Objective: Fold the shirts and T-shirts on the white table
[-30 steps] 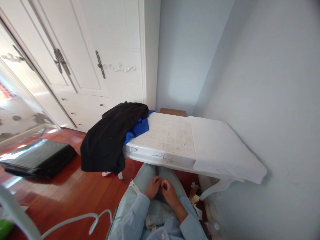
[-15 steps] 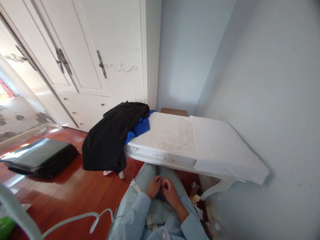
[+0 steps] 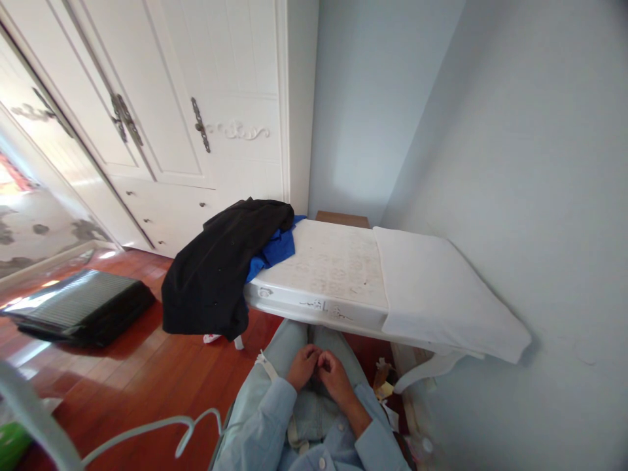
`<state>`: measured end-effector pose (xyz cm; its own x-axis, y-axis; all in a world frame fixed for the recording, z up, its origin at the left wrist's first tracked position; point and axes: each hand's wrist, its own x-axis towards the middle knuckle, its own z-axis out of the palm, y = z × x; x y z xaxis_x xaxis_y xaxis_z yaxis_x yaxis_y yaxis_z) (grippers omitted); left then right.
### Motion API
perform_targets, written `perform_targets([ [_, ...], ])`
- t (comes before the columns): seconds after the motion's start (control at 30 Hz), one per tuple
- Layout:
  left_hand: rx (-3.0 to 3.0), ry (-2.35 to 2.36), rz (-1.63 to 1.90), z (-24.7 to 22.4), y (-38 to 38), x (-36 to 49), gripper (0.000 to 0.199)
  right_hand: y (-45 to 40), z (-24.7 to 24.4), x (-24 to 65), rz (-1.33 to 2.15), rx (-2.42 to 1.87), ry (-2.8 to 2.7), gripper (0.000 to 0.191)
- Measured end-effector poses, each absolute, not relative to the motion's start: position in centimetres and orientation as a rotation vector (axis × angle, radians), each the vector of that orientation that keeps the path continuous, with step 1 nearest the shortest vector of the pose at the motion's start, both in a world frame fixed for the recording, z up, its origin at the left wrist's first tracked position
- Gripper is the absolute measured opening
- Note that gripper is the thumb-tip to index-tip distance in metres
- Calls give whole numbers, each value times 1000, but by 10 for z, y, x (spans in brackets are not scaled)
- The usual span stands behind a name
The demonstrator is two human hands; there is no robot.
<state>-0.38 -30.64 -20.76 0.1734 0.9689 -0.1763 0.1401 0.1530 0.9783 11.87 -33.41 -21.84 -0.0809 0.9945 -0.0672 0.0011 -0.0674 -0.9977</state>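
Note:
Above my lap, my left hand point(image 3: 303, 367) and my right hand point(image 3: 333, 376) meet with their fingers curled and the tips pressed together. Whatever they pinch, if anything, is hidden or too small to make out. A narrow white strip point(image 3: 266, 365), resembling a zipper, lies across my left thigh by the cuff. Light-coloured fabric point(image 3: 310, 418) is bunched on my lap below the wrists. Just beyond my knees stands a white table point(image 3: 338, 261) with a worn top. A black garment point(image 3: 216, 268) and a blue cloth point(image 3: 277, 252) drape over its left end.
White cloth point(image 3: 436, 281) covers the table's right end, against the wall. A white wardrobe point(image 3: 235, 85) stands behind. On the wooden floor point(image 3: 161, 379) rests a black bundle point(image 3: 98, 307). A pale curved metal frame point(image 3: 142, 432) reaches in at lower left. Scraps point(image 3: 383, 386) lie beneath the table.

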Motion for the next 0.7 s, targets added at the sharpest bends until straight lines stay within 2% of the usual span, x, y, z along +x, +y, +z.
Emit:
perform_targets([
  [0.7, 1266, 1264, 876, -202, -306, -2, 17, -335, -214, 117, 1260, -1249, -1224, 13],
])
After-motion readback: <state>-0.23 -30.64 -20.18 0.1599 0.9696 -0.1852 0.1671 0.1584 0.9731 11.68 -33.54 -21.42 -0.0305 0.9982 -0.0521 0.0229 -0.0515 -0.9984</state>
